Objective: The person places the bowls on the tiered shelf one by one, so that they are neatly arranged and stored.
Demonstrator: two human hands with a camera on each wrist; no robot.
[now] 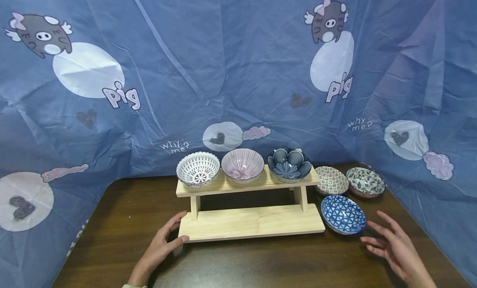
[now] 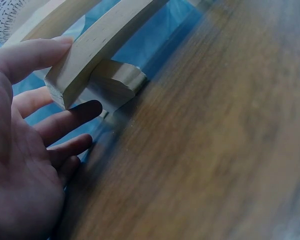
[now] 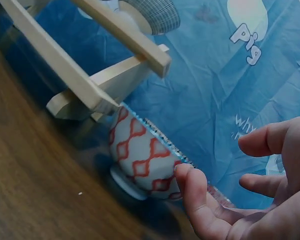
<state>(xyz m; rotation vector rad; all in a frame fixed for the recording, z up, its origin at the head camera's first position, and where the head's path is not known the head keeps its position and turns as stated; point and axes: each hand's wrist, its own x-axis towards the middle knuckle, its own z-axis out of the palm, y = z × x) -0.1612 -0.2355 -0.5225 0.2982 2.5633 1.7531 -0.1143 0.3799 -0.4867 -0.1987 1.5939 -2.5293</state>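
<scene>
A two-tier wooden display stand [image 1: 253,224] stands on the table. My left hand [image 1: 162,244] holds the left end of its lower board, the thumb on one side and the index finger on the other in the left wrist view. My right hand [image 1: 396,246] is beside a blue-and-white bowl [image 1: 343,214], fingers spread and loosely bent, holding nothing. In the right wrist view that bowl [image 3: 140,157] shows a red lattice pattern outside. On the upper board sit a white bowl with black pattern [image 1: 198,169], a purple-striped bowl [image 1: 243,165] and a dark blue bowl [image 1: 289,165].
Behind the blue-and-white bowl, a bowl with a small dotted pattern [image 1: 331,180] and a leaf-patterned bowl [image 1: 366,182] stand on the dark wooden table [image 1: 261,263]. A blue printed cloth [image 1: 253,73] hangs round the table's back and sides.
</scene>
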